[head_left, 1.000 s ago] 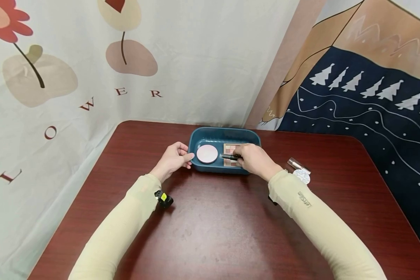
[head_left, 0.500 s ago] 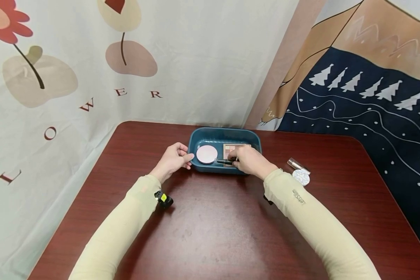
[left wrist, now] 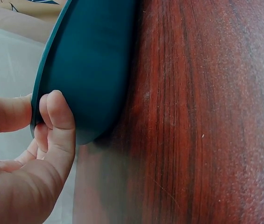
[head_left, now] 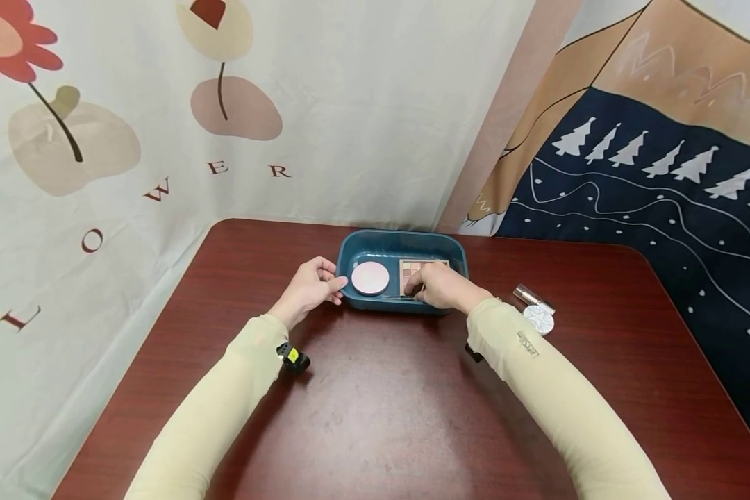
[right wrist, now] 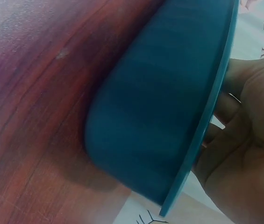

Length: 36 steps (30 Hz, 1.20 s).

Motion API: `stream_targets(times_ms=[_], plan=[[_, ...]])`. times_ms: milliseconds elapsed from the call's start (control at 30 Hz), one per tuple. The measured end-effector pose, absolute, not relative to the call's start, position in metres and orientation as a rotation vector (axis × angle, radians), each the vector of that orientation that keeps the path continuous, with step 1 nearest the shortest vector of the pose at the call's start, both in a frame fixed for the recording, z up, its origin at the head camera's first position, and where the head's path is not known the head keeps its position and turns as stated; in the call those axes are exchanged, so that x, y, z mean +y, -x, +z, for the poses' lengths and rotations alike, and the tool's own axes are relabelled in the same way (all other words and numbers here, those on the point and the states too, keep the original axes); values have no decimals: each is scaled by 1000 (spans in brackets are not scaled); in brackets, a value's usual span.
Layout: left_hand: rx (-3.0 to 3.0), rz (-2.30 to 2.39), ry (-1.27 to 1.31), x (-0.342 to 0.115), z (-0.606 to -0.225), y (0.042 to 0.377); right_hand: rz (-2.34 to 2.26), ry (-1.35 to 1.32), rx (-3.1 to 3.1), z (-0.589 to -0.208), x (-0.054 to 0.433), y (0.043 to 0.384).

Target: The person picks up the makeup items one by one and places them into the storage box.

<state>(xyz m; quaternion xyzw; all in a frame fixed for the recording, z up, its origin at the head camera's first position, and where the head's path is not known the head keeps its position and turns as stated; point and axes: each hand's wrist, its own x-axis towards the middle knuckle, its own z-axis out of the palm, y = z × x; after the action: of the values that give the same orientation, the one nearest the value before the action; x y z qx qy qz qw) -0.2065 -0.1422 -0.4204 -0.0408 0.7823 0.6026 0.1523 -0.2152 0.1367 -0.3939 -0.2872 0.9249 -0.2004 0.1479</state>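
A blue rectangular basin (head_left: 403,239) with rounded corners stands near the table's far edge. My left hand (head_left: 308,288) pinches its left rim, thumb on the inner side and fingers outside, as the left wrist view shows. Over the basin's right half, my right hand (head_left: 444,285) reaches down inside. Its fingertips pinch a slim, dark, pen-like cosmetic stick (head_left: 397,298), low by the front wall and mostly hidden. Beneath that hand lies an eyeshadow palette (head_left: 410,269), partly covered. A round pale-pink compact (head_left: 370,278) lies in the left half. The basin wall hides the right fingertips in the right wrist view.
On the table (head_left: 362,417), right of the basin, lie a shiny metallic lipstick tube (head_left: 533,298) and a round white patterned disc (head_left: 539,319), close together near my right sleeve. Printed curtains (head_left: 362,139) hang behind the table.
My right hand has moved slightly left and lower into the basin, bringing the pen-like stick down from above the palette to the front wall. The left hand stays on the rim.
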Motion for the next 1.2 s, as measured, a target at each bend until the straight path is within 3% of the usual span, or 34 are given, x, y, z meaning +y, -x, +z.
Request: stream_targets(times_ms=[767,1200], plan=[[2256,1731,89,-143,-423,205,-638,646,2543,-395,141,222],[2259,1735,85,-143,-422,205,-592,683,2564,-392,141,219]])
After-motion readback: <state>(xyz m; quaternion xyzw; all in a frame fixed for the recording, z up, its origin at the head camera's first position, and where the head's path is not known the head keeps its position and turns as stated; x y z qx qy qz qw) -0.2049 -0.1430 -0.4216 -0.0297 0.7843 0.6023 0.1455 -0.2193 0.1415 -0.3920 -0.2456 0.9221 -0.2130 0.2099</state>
